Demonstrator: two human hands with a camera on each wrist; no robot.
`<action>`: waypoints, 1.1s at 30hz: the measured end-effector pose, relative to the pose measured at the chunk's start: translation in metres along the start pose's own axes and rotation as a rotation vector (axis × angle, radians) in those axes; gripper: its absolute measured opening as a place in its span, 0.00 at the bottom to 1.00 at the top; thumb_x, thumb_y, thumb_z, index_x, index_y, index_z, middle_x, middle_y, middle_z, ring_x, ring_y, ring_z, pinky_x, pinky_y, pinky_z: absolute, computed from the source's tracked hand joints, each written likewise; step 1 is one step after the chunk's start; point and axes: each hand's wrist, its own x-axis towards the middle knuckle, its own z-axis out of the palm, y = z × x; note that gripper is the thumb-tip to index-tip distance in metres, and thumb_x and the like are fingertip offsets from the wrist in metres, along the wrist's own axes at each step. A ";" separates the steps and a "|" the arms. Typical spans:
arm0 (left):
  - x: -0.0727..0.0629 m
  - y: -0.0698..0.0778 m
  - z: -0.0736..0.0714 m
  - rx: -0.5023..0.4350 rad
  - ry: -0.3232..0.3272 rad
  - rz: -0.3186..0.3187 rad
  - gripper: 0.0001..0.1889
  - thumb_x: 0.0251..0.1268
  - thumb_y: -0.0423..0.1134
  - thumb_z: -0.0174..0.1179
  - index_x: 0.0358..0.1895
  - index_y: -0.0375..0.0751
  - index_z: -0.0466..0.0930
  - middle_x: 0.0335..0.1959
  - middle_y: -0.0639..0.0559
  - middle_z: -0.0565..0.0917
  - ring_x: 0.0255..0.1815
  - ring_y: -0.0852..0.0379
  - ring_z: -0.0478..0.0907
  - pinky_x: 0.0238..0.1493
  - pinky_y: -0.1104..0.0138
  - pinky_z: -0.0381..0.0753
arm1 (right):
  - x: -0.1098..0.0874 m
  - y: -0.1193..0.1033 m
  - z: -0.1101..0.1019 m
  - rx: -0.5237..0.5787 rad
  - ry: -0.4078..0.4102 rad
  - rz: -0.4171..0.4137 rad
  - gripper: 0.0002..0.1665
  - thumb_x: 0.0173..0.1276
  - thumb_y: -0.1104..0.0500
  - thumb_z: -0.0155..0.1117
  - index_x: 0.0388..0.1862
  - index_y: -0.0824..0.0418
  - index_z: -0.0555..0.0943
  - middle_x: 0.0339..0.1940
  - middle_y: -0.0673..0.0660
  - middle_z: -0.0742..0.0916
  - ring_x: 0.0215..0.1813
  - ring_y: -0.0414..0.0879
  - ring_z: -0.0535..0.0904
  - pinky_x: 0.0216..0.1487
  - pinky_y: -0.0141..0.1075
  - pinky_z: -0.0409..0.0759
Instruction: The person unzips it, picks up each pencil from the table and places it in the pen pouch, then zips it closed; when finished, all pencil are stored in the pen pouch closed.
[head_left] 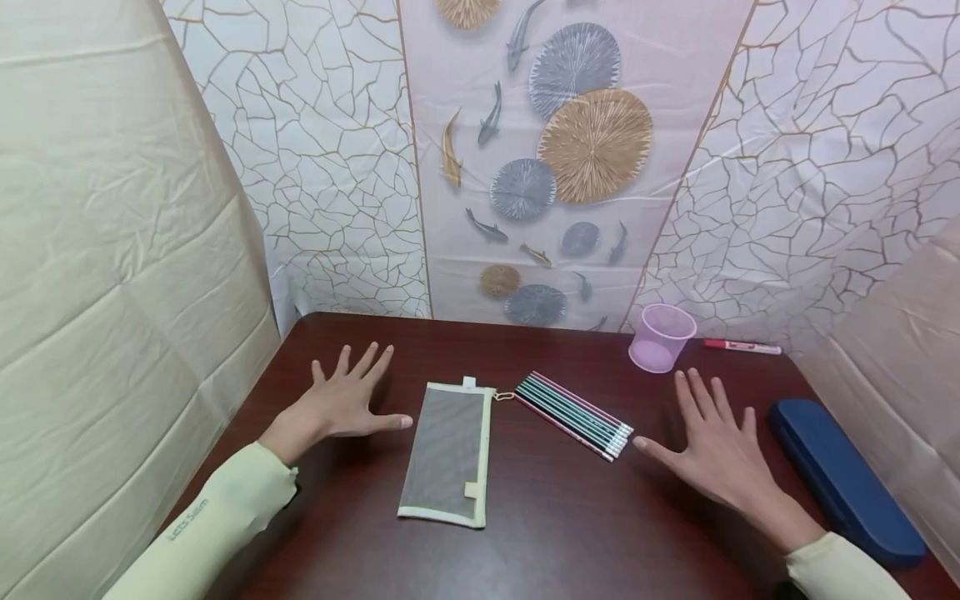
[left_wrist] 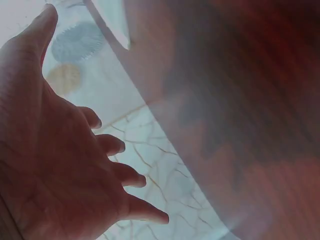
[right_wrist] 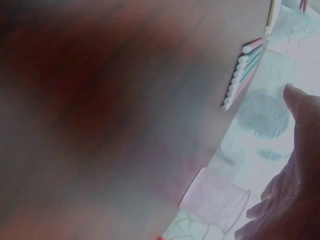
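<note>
Mesh pouch (head_left: 448, 450) on worktop (head_left: 555, 525), pencils (head_left: 574, 416) to its right; my left grip (head_left: 343, 406) and right grip (head_left: 718, 450) spread either side, perhaps hovering. Flat pencils best gathered from both long sides.

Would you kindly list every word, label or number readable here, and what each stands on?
"LETS Slim" (slightly blurred, best reading): pale yellow-green fabric sleeve on the left arm.
Slim red-and-white marker: marks too small to read.
Green and pink striped pencils: any print too small to read.
</note>
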 end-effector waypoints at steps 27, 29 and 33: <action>0.098 0.085 0.006 -0.122 -0.064 0.389 0.31 0.73 0.49 0.67 0.75 0.44 0.75 0.77 0.46 0.76 0.83 0.46 0.67 0.85 0.45 0.61 | 0.084 -0.159 0.041 0.314 0.028 -0.289 0.18 0.71 0.52 0.74 0.55 0.58 0.86 0.49 0.57 0.89 0.57 0.56 0.80 0.68 0.63 0.68; 0.106 0.089 0.009 -0.131 -0.073 0.383 0.28 0.72 0.47 0.68 0.72 0.46 0.79 0.73 0.48 0.80 0.77 0.48 0.74 0.79 0.50 0.71 | 0.089 -0.166 0.047 0.326 0.003 -0.278 0.15 0.70 0.56 0.74 0.53 0.58 0.87 0.46 0.56 0.89 0.56 0.56 0.79 0.68 0.64 0.68; 0.122 0.094 0.012 -0.127 -0.094 0.362 0.22 0.68 0.44 0.72 0.64 0.50 0.85 0.64 0.53 0.86 0.67 0.53 0.81 0.67 0.55 0.81 | 0.098 -0.178 0.056 0.303 -0.023 -0.258 0.12 0.70 0.58 0.74 0.51 0.58 0.87 0.45 0.55 0.88 0.55 0.56 0.78 0.69 0.63 0.69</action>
